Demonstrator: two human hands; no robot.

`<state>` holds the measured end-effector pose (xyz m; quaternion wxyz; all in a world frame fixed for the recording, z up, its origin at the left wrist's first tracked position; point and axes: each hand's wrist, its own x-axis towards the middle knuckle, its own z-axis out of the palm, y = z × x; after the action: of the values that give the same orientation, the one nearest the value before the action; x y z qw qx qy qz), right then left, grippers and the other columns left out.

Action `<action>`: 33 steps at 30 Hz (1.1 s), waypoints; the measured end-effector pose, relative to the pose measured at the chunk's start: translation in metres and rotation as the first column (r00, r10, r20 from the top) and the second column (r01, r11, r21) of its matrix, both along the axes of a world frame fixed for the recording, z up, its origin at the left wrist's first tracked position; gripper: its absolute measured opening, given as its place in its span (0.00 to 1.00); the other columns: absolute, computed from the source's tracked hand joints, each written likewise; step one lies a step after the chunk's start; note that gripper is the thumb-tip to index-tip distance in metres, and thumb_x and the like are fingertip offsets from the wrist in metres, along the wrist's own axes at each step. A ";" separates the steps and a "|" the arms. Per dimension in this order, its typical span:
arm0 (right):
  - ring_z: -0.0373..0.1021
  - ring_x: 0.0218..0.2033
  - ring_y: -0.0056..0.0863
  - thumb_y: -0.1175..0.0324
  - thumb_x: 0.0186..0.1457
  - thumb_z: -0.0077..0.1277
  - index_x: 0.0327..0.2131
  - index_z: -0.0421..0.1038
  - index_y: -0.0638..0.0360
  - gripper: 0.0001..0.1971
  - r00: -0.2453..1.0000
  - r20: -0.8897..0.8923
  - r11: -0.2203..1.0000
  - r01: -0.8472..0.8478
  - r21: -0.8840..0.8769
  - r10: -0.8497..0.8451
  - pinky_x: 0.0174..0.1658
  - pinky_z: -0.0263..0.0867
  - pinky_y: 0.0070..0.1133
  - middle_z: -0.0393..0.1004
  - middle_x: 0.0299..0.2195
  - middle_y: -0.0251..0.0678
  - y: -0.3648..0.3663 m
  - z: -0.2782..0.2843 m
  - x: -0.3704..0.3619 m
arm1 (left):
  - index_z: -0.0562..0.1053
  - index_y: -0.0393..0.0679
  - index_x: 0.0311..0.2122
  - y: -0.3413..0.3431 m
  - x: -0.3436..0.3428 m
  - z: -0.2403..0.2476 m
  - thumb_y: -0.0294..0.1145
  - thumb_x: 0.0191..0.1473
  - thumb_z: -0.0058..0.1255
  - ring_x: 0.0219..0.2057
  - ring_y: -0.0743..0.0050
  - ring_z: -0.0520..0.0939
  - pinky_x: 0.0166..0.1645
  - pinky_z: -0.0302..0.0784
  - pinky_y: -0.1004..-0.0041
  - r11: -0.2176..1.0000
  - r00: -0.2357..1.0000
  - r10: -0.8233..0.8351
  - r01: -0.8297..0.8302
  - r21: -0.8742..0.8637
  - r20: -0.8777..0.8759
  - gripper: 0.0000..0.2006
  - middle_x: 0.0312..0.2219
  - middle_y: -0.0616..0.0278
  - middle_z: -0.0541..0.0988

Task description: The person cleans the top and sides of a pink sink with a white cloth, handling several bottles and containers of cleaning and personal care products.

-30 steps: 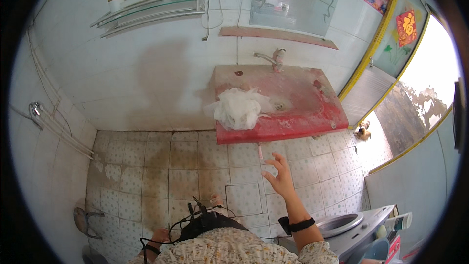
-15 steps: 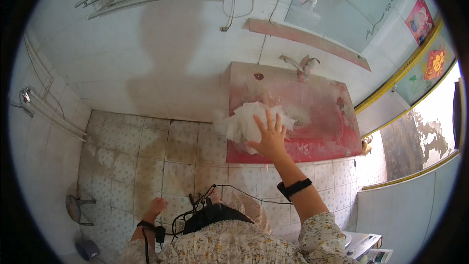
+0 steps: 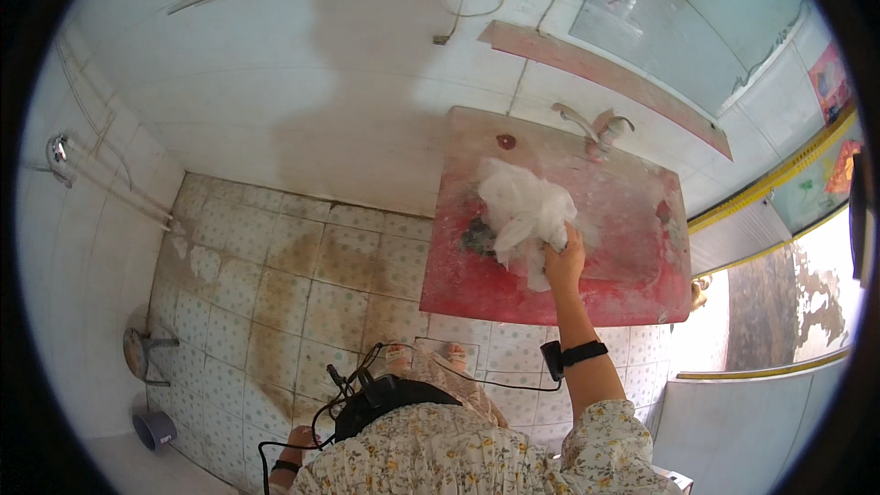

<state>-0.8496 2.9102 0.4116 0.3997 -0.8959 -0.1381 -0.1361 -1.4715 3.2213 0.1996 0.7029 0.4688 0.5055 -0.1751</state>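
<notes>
My right hand (image 3: pixel 566 257) is closed on the near right edge of a crumpled, sheer white cloth or film (image 3: pixel 522 206); its exact kind is unclear. The white bundle lies in the red washbasin (image 3: pixel 495 298), whose surface is streaked with pale residue. A dark grey-green, rough-looking clump (image 3: pixel 478 240) shows at the bundle's left side, partly covered. My left hand (image 3: pixel 302 440) hangs low beside my waist, away from the basin; its fingers are too small and blurred to read.
A metal faucet (image 3: pixel 600 133) rises at the basin's back, below a red shelf (image 3: pixel 605 69) and a mirror (image 3: pixel 678 27). A stool (image 3: pixel 139 355) and a grey bucket (image 3: pixel 154 431) stand at the left. A black cable (image 3: pixel 495 383) crosses in front of me.
My right hand has gone from spread flat on the white bundle to gripping its edge. The bundle has shifted right, and the dark clump now shows. The left hand has drawn back toward my waist.
</notes>
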 end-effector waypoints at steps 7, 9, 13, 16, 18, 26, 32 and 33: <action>0.58 0.49 0.43 0.62 0.28 0.62 0.42 0.69 0.46 0.29 0.886 0.026 0.855 -0.438 -0.278 0.462 0.46 0.55 0.40 0.62 0.47 0.36 0.082 -0.015 -0.104 | 0.63 0.39 0.20 -0.008 0.069 0.060 0.30 0.56 0.32 0.12 0.76 0.52 0.20 0.51 0.75 0.948 0.959 0.280 -0.271 -0.167 0.035 0.13 0.11 0.66 0.56; 0.55 0.51 0.44 0.61 0.28 0.62 0.43 0.69 0.43 0.30 0.881 -0.035 0.822 -0.455 -0.343 0.472 0.47 0.52 0.43 0.59 0.51 0.34 0.090 -0.029 -0.115 | 0.65 0.36 0.28 -0.003 0.101 0.088 0.28 0.56 0.34 0.14 0.74 0.60 0.21 0.59 0.74 0.994 0.992 0.082 -0.074 0.083 -0.095 0.09 0.15 0.61 0.63; 0.47 0.57 0.45 0.59 0.33 0.59 0.46 0.66 0.40 0.30 0.819 0.007 0.717 -0.499 -0.486 0.574 0.51 0.46 0.48 0.53 0.56 0.34 0.090 -0.030 -0.107 | 0.67 0.35 0.43 0.019 0.091 0.077 0.27 0.55 0.41 0.26 0.68 0.77 0.30 0.74 0.70 0.941 0.966 0.046 0.044 0.336 -0.254 0.12 0.29 0.52 0.76; 0.46 0.58 0.45 0.58 0.37 0.57 0.47 0.65 0.40 0.28 0.824 -0.031 0.721 -0.512 -0.467 0.566 0.53 0.45 0.48 0.52 0.57 0.35 0.074 -0.040 -0.086 | 0.68 0.36 0.42 0.016 0.093 0.070 0.29 0.54 0.42 0.28 0.68 0.77 0.31 0.74 0.69 0.951 0.978 0.059 0.005 0.308 -0.199 0.11 0.30 0.53 0.76; 0.46 0.58 0.45 0.57 0.38 0.56 0.46 0.66 0.43 0.27 0.870 -0.032 0.728 -0.431 -0.534 0.492 0.52 0.46 0.48 0.53 0.56 0.36 0.054 -0.051 -0.067 | 0.68 0.36 0.41 0.016 0.091 0.054 0.29 0.54 0.43 0.29 0.69 0.77 0.30 0.74 0.69 0.955 0.983 0.055 -0.001 0.296 -0.176 0.11 0.30 0.53 0.75; 0.66 0.36 0.42 0.67 0.33 0.57 0.37 0.70 0.53 0.21 0.999 0.032 0.832 -0.008 -0.554 0.030 0.36 0.62 0.34 0.68 0.35 0.40 -0.080 -0.047 0.009 | 0.70 0.31 0.33 0.024 0.041 -0.026 0.30 0.52 0.43 0.24 0.70 0.77 0.27 0.71 0.72 0.960 0.970 0.221 -0.234 -0.152 -0.100 0.10 0.24 0.55 0.74; 0.63 0.40 0.42 0.78 0.27 0.51 0.36 0.71 0.52 0.23 0.942 0.330 0.778 0.167 -0.606 0.054 0.38 0.62 0.35 0.66 0.40 0.40 -0.083 0.025 0.027 | 0.69 0.33 0.36 0.023 0.059 -0.014 0.31 0.52 0.42 0.24 0.68 0.77 0.26 0.72 0.71 0.981 0.993 0.111 -0.105 -0.161 0.029 0.11 0.25 0.55 0.75; 0.63 0.41 0.43 0.77 0.30 0.50 0.37 0.71 0.50 0.22 0.932 0.320 0.783 0.069 -0.618 0.171 0.39 0.61 0.35 0.66 0.41 0.40 -0.071 0.017 0.019 | 0.68 0.34 0.37 0.018 0.069 -0.011 0.31 0.52 0.42 0.23 0.68 0.77 0.26 0.71 0.71 1.000 1.000 0.000 0.000 0.009 -0.014 0.11 0.25 0.54 0.75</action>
<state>-0.8307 2.8392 0.4282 0.0549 -0.9326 -0.2701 -0.2331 -1.4020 3.2393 0.1883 0.6973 0.4707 0.5111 -0.1762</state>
